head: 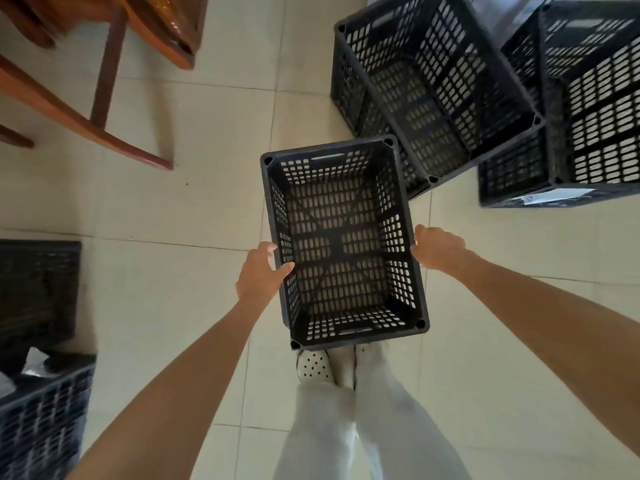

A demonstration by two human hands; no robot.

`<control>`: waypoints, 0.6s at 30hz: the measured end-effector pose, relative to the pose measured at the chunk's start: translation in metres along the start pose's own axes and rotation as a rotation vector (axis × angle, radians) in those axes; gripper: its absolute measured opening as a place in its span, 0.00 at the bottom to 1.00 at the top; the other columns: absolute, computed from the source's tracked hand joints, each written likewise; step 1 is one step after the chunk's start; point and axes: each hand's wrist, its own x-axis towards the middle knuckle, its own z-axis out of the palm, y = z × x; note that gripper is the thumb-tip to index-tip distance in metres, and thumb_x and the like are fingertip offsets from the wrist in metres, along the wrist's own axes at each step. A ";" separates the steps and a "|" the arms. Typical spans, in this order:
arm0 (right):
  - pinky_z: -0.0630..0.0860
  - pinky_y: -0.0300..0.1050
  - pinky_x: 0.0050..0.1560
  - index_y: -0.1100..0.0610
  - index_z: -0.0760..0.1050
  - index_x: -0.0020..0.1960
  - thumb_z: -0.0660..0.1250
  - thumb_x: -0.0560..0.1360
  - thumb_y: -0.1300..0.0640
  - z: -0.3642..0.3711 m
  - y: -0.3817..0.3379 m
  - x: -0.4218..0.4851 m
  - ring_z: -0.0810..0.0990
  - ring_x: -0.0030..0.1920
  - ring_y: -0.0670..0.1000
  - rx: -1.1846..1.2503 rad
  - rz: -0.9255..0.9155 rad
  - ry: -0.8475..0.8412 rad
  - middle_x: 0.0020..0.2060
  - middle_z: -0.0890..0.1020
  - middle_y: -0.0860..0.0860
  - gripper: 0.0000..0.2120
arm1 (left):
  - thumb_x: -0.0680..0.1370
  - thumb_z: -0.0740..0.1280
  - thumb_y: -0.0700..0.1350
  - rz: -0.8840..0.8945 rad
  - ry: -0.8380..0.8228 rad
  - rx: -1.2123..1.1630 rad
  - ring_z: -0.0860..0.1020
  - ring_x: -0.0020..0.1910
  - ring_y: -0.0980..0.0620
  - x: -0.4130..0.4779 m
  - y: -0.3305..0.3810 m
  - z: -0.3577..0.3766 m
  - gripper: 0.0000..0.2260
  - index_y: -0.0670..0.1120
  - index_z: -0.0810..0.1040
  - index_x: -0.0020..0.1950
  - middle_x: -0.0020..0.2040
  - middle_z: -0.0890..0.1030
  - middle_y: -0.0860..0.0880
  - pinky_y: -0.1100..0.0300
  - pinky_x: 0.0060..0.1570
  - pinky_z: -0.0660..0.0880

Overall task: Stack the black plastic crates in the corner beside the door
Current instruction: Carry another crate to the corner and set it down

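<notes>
An empty black perforated crate (341, 244) hangs upright above the tiled floor, in front of my legs. My left hand (261, 271) grips its left long rim, thumb inside the wall. My right hand (438, 249) grips the right long rim. Beyond it, at the upper right, a stack of black crates (436, 88) stands on the floor, its top crate empty. A second black crate stack (595, 109) stands right of it, partly cut by the frame edge.
Wooden chair legs (104, 74) stand at the upper left. More black crates (38, 341) sit at the lower left, one holding crumpled paper. Pale floor tiles (194, 202) lie between the chair and the held crate. My feet in white perforated shoes (313, 367) are below the crate.
</notes>
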 end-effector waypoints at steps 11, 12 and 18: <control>0.72 0.55 0.56 0.62 0.60 0.69 0.59 0.79 0.55 0.099 0.004 0.061 0.75 0.60 0.62 0.247 0.137 0.057 0.63 0.71 0.60 0.21 | 0.71 0.74 0.59 -0.137 0.014 -0.234 0.75 0.64 0.43 0.073 -0.056 0.087 0.37 0.46 0.64 0.73 0.67 0.74 0.44 0.44 0.62 0.75; 0.72 0.55 0.57 0.63 0.61 0.69 0.59 0.79 0.55 0.102 0.005 0.064 0.75 0.60 0.63 0.303 0.148 0.066 0.63 0.71 0.60 0.21 | 0.71 0.73 0.60 -0.147 0.044 -0.199 0.77 0.60 0.44 0.075 -0.060 0.090 0.34 0.45 0.67 0.70 0.64 0.76 0.44 0.45 0.58 0.76; 0.73 0.49 0.56 0.65 0.64 0.70 0.63 0.77 0.56 0.091 0.009 0.076 0.75 0.61 0.61 0.757 0.257 -0.015 0.63 0.74 0.62 0.24 | 0.72 0.72 0.59 -0.248 -0.137 -0.412 0.75 0.57 0.45 0.096 -0.054 0.071 0.28 0.42 0.71 0.63 0.58 0.74 0.44 0.52 0.56 0.72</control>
